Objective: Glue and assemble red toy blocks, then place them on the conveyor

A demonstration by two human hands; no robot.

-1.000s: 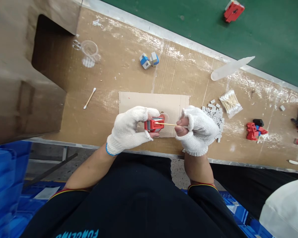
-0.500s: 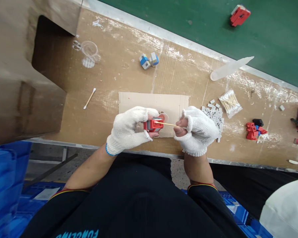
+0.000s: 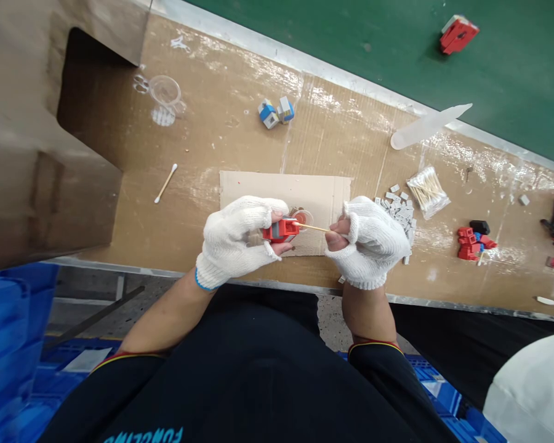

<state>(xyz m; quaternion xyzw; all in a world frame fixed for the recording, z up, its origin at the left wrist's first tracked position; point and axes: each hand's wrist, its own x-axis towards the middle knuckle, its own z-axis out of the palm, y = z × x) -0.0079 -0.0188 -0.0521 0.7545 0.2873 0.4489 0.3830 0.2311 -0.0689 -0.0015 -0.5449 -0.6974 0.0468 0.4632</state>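
Note:
Between the thumb and fingers of my left hand (image 3: 242,237) is a small red and grey part (image 3: 281,230). My right hand (image 3: 372,243) pinches the stick of a cotton swab (image 3: 314,227), whose tip is at the right end of the red part. Both hands wear white gloves with bare fingertips. Below them lies a piece of cardboard (image 3: 253,184), and a small clear round dish (image 3: 306,216) with something reddish in it rests there, partly hidden behind the part and swab.
Small grey pieces (image 3: 399,212) lie beside my right hand, near a bag of swabs (image 3: 428,192). Red parts (image 3: 469,245) are farther right. Two blue and white pieces (image 3: 268,114) sit beyond the cardboard. A metal box (image 3: 37,141) stands left. A person's white cap (image 3: 533,387) shows lower right.
My left hand and the red part have shifted slightly left, and the part has turned a little. The swab tip is nearer the part's right edge. A red piece on the green surface has moved right.

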